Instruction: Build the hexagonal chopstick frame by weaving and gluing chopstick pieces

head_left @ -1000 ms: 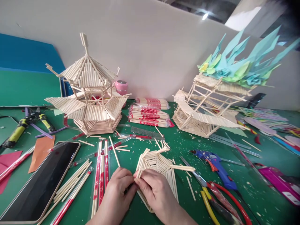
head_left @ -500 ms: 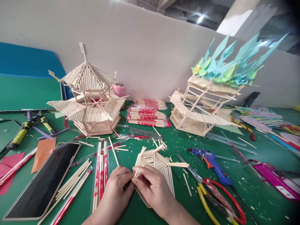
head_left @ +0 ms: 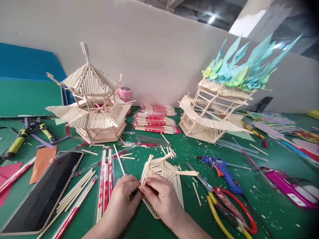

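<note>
A many-sided panel of glued wooden sticks (head_left: 163,168) lies on the green table before me, with paired sticks jutting from its corners. My right hand (head_left: 161,196) rests over its near left part, thumb and fingers pinched on short wooden sticks (head_left: 144,181) at that corner. Close against it, my left hand (head_left: 126,196) has thumb and forefinger pressed together at the same stick ends; the exact contact is partly hidden. A single long stick (head_left: 119,160) slants up from behind my left knuckles; whether that hand touches it I cannot tell.
Left: phone (head_left: 45,192), loose sticks (head_left: 77,191), wrapped sticks (head_left: 106,179), wire cutters (head_left: 22,136). Right: blue glue gun (head_left: 220,171), scissors (head_left: 236,202), magenta tool (head_left: 289,187). Behind: a stick pavilion (head_left: 97,109), a paper-topped stick model (head_left: 211,113), stick packs (head_left: 154,122).
The view has shifted slightly, so everything sits a little further left. Both hands stay pinched at the panel's corner, the fingertips barely moved.
</note>
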A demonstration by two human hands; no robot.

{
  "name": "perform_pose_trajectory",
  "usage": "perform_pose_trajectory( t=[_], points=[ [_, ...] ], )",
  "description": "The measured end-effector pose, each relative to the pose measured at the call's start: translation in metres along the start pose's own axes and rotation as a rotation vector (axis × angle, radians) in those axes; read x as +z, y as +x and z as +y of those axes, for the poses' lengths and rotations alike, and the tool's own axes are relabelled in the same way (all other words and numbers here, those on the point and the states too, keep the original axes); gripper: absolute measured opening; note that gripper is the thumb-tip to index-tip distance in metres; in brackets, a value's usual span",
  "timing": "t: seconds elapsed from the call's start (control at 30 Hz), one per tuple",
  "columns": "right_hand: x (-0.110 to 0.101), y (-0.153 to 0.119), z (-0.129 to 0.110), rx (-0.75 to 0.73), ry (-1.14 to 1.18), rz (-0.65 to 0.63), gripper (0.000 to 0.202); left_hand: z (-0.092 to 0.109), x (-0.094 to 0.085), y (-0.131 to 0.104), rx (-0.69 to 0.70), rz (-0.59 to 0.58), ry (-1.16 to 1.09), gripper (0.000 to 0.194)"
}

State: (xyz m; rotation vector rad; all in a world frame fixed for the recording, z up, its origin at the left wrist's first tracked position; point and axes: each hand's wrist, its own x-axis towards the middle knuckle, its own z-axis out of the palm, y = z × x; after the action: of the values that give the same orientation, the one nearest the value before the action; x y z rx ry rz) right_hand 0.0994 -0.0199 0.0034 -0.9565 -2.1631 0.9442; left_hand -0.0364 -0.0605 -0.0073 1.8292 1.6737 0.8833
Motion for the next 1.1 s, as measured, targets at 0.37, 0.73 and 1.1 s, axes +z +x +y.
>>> perform_pose_trajectory(
  t=[0.37, 0.73, 1.1],
  points=[
    [-0.008, -0.008, 0.009, 0.051, -0.02, 0.176, 0.022, -0.005, 0.006, -0.002, 0.047, 0.008, 0.04, 0.022],
    [-0.008, -0.014, 0.008, 0.044, -0.079, 0.097, 0.02, -0.01, 0.012, -0.014, 0.184, -0.028, 0.12, 0.017],
    [-0.025, -0.033, 0.021, -0.073, -0.169, 0.102, 0.024, -0.021, 0.015, -0.019, 0.323, -0.035, 0.195, 0.009]
  ],
)
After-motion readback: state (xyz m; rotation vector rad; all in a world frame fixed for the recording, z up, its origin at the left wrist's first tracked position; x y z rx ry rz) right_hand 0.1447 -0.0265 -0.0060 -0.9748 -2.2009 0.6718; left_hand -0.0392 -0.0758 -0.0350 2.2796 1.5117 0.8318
